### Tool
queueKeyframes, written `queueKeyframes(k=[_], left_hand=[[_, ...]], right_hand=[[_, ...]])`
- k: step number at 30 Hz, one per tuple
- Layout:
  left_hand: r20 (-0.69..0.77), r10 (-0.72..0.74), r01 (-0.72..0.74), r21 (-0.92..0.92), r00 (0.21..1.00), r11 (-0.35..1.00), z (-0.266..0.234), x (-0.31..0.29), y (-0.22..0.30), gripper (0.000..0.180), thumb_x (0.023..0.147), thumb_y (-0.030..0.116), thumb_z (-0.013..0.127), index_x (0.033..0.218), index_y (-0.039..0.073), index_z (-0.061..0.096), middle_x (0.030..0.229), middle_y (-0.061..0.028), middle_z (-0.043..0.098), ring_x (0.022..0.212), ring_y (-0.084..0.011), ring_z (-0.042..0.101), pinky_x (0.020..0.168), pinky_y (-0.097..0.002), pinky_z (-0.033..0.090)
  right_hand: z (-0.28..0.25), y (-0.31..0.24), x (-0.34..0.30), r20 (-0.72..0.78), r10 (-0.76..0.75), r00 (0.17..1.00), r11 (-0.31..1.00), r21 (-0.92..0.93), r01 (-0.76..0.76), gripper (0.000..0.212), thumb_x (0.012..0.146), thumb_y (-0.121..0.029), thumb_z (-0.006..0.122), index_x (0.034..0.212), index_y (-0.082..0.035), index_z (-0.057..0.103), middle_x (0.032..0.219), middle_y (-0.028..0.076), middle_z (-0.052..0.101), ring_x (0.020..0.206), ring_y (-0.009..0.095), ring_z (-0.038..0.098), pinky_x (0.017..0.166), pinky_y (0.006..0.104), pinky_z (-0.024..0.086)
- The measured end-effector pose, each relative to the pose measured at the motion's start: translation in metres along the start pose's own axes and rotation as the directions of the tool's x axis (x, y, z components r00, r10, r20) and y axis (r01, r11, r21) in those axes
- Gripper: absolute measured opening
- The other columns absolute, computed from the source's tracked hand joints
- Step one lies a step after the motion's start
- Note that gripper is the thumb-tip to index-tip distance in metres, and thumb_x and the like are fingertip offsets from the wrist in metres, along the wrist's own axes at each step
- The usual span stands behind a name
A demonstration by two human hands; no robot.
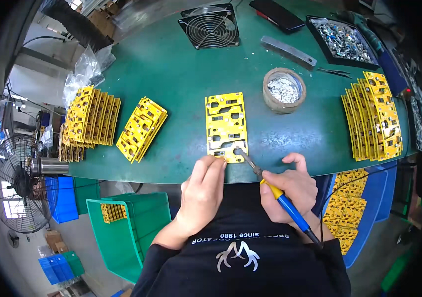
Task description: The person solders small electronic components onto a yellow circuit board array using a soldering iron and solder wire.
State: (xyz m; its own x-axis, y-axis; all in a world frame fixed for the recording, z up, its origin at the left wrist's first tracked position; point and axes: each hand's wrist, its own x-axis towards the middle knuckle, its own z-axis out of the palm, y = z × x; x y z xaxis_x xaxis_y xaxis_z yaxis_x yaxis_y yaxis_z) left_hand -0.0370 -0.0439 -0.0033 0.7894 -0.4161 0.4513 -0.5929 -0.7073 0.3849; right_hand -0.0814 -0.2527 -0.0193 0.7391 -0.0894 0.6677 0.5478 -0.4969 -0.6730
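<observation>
Yellow PCB is lying fwd, L hand pinching near edge, R hand gripping soldering iron; bare bench flanking.

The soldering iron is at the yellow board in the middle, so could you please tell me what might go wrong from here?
The left hand is at the yellow board's near edge, close to the soldering iron's tip; if the tip is hot, a slip of the right hand might burn it.

The black cord curves away to the right and might snag, jerking the tip.
</observation>
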Motion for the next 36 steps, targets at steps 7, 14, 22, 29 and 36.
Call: queueKeyframes(k=[7,14,22,29,36], left_hand=[[-0.039,0.021,-0.020,0.042,0.999,0.999,0.010,-0.009,0.004,0.026,0.087,-0.006,0.079,0.112,-0.001,0.074,0.112,-0.0106,0.069,0.077,-0.0250,0.072,0.059,-0.0344,0.058],[-0.067,0.062,-0.059,0.054,0.996,0.997,0.014,-0.010,0.004,0.029,0.086,-0.006,0.079,0.114,-0.001,0.074,0.116,-0.0112,0.069,0.081,-0.0251,0.072,0.061,-0.0330,0.059],[-0.050,0.066,-0.064,0.044,0.997,0.997,0.016,-0.010,0.003,0.031,0.086,-0.006,0.079,0.115,-0.001,0.073,0.120,-0.0120,0.068,0.081,-0.0243,0.073,0.061,-0.0336,0.059],[0.032,-0.032,0.029,0.081,0.999,0.996,0.007,-0.010,0.000,0.039,0.086,-0.009,0.077,0.123,0.002,0.073,0.122,-0.0131,0.067,0.080,-0.0235,0.072,0.061,-0.0327,0.058],[0.178,0.136,-0.156,0.103,0.975,0.982,-0.003,-0.005,-0.015,0.057,0.076,-0.008,0.070,0.132,-0.002,0.068,0.121,-0.0163,0.064,0.085,-0.0294,0.070,0.075,-0.0380,0.059]], right_hand=[[0.005,-0.002,-0.002,0.005,-0.037,0.999,0.999,0.020,0.037,0.027,0.069,0.001,0.080,0.096,0.000,0.078,0.069,0.004,0.071,0.054,0.017,0.065,0.087,0.0449,0.055],[0.006,-0.003,-0.001,0.008,-0.040,0.999,0.999,0.034,0.039,0.026,0.069,0.000,0.080,0.095,0.000,0.077,0.068,0.004,0.070,0.053,0.017,0.064,0.086,0.0454,0.055],[0.007,-0.005,-0.001,0.033,-0.046,0.998,0.999,0.028,0.045,0.024,0.069,0.000,0.080,0.093,-0.001,0.077,0.066,0.004,0.068,0.052,0.018,0.064,0.085,0.0450,0.054],[0.008,-0.004,-0.003,0.043,-0.070,0.997,0.997,0.012,0.070,0.028,0.070,0.001,0.081,0.098,-0.002,0.076,0.069,0.004,0.070,0.053,0.018,0.064,0.085,0.0451,0.054],[0.005,-0.004,-0.002,0.046,-0.063,0.997,0.998,-0.002,0.064,0.030,0.070,0.001,0.080,0.099,-0.002,0.076,0.071,0.004,0.071,0.054,0.018,0.065,0.086,0.0453,0.054]])
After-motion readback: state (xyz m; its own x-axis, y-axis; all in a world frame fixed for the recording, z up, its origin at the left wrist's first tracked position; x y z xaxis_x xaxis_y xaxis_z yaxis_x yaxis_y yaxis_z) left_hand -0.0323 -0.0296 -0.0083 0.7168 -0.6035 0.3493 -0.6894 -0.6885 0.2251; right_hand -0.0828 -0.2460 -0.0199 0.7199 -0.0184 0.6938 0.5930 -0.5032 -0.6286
